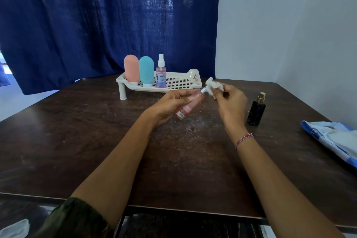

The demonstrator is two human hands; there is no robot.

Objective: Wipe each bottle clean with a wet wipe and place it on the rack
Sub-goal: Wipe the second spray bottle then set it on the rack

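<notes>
Our forearms cross the counter point(96, 141); wipes pack point(336, 141) lies far right. We note the left hand point(170, 106) gripping the pink bottle point(191, 105) off the counter, long axis slanting up-right, its cap end in the wet wipe point(212, 87) pinched by the right hand point(229, 102). Black bottle point(256, 111) stands just right. Rack point(181, 83) sits straight beyond, three bottles at its left end; the path looks unobstructed.

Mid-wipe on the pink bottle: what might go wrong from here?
1. The left hand holds the pink bottle tilted in the air while the right hand rubs the wet wipe on its top end; a damp bottle may slip onto the table.
2. The black perfume bottle stands upright just beside the right wrist; a sweep of that arm toward the rack might topple it.
</notes>
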